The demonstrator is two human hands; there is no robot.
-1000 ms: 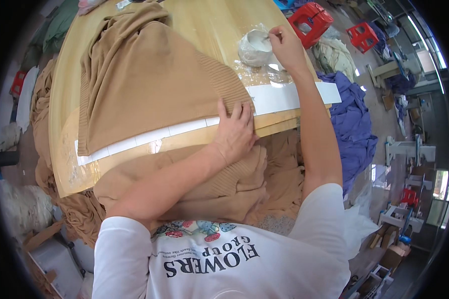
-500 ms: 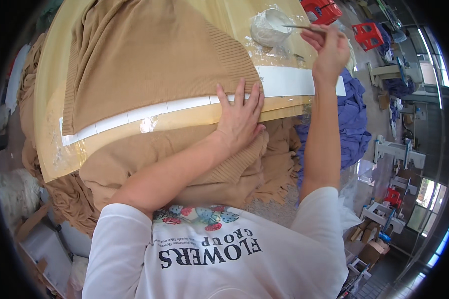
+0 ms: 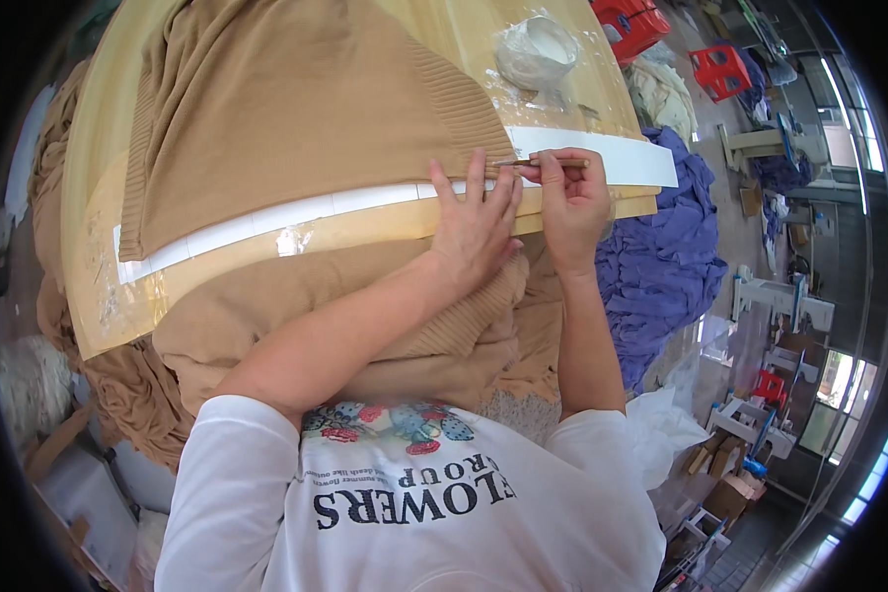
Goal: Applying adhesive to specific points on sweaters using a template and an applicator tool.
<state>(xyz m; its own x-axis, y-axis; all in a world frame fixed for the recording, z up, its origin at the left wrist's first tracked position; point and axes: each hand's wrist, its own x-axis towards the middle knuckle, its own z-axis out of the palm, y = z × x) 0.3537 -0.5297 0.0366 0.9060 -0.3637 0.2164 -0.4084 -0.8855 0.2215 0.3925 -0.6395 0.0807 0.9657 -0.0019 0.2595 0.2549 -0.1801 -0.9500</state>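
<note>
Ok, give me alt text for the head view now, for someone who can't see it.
A person's right hand holds a slim brown tool at the corner of a tan knit garment, while the left hand lies on its edge. A whitish cup stands beyond on the tabletop.

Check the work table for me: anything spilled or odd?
Yes: white specks mark the wooden table around the bowl, perhaps drips of its white contents. Nothing else there clearly stands out; the brown garment under the left hand shows no visible stain.
</note>
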